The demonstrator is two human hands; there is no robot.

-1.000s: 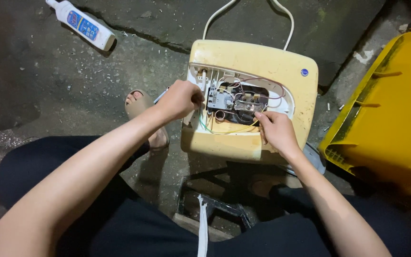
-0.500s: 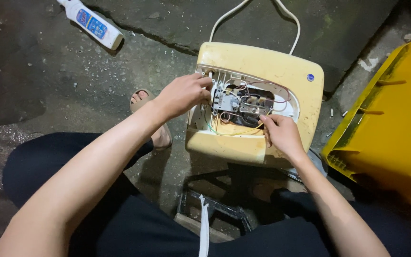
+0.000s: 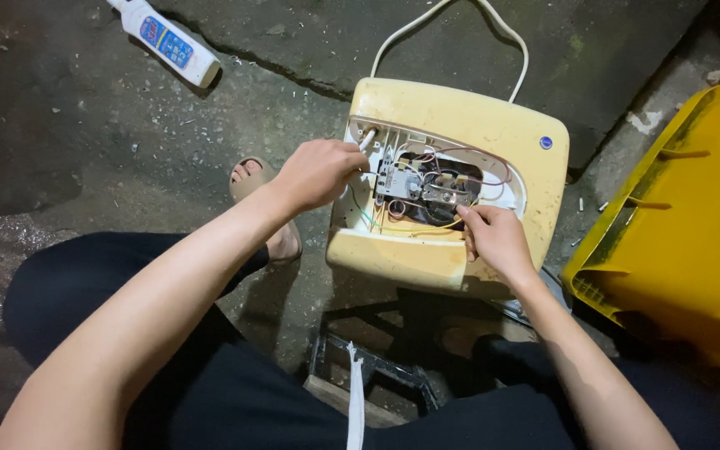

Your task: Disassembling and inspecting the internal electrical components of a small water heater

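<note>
A yellowed cream appliance casing (image 3: 468, 117) lies on the ground with its panel off. Inside the opening are a grey terminal block with coloured wires (image 3: 422, 185). My left hand (image 3: 318, 173) is at the opening's upper left corner, fingers closed around the end of a white cable (image 3: 366, 138). My right hand (image 3: 497, 237) rests on the opening's lower right edge, fingertips pinched on a thin wire beside the terminal block. What the fingertips grip is partly hidden.
A white power cord (image 3: 512, 46) loops out behind the casing. A white bottle with a blue label (image 3: 168, 40) lies at the far left. A yellow plastic bin (image 3: 685, 217) stands at the right. My sandalled foot (image 3: 252, 179) is left of the casing, on cracked concrete.
Both hands stay inside the opening with only small finger shifts. The view has drifted slightly, and the casing has not moved.
</note>
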